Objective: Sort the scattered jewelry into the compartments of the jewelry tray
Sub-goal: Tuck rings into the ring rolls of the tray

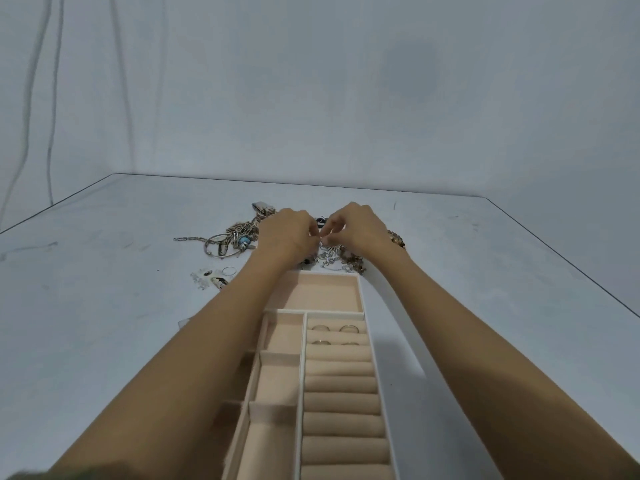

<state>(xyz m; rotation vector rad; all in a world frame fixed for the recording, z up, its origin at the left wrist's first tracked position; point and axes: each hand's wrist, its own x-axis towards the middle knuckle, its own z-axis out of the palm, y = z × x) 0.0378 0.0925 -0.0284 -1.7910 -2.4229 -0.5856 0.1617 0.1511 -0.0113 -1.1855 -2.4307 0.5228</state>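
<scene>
A beige velvet jewelry tray [366,299] with white walls runs from the bottom edge toward the table's middle. Several rings [320,328] sit in its padded ring rolls on the right; the large far compartment holds nothing. Beyond the tray lies a scattered heap of jewelry [235,237]: chains, hoops, a blue bead. My left hand [285,233] and my right hand [356,226] meet over the heap, fingertips together, both pinching a small silver piece [323,241] whose dangling strands hang just below the fingers. What kind of piece it is stays unclear.
Earrings on small cards and a loose ring [228,270] lie left of the tray's far end. A brownish beaded piece [397,238] lies right of my right hand. A boxy metallic item [263,208] sits at the back. The white table [104,306] meets a wall behind.
</scene>
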